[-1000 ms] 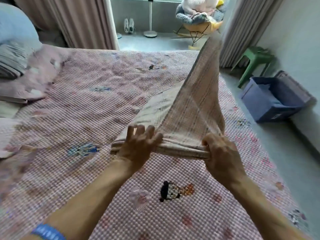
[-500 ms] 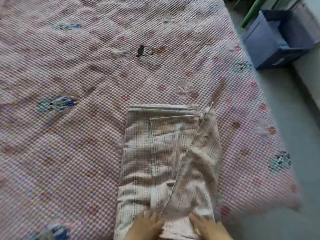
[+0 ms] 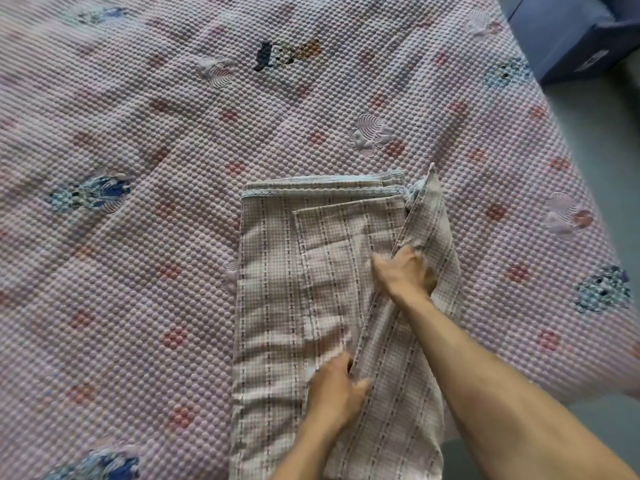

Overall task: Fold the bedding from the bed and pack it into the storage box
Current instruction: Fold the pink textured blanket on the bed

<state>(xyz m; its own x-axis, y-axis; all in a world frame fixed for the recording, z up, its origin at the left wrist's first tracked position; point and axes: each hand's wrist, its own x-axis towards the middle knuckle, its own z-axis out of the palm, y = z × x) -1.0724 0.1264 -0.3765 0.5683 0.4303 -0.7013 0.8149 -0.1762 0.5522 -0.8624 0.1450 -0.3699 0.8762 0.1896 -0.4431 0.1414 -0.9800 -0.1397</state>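
Note:
A beige checked sheet (image 3: 287,292) lies folded in a long rectangle on the pink quilted bedspread (image 3: 138,168), near the bed's front right edge. Its right-hand flap (image 3: 401,393) lies crooked and raised over the rest. My right hand (image 3: 403,270) reaches forward and grips the upper part of that flap's edge. My left hand (image 3: 337,384) holds the same edge lower down, with its fingers closed around the cloth. The blue storage box (image 3: 571,32) stands on the floor past the bed's right side, cut off at the top right corner.
The bedspread has embroidered fish and shell patterns and covers the whole bed. Grey floor (image 3: 602,140) runs along the bed's right side between the bed and the box.
The sheet went from being held up in the air to lying flat on the bed. My head tilted down and both hands moved forward along the right flap's edge.

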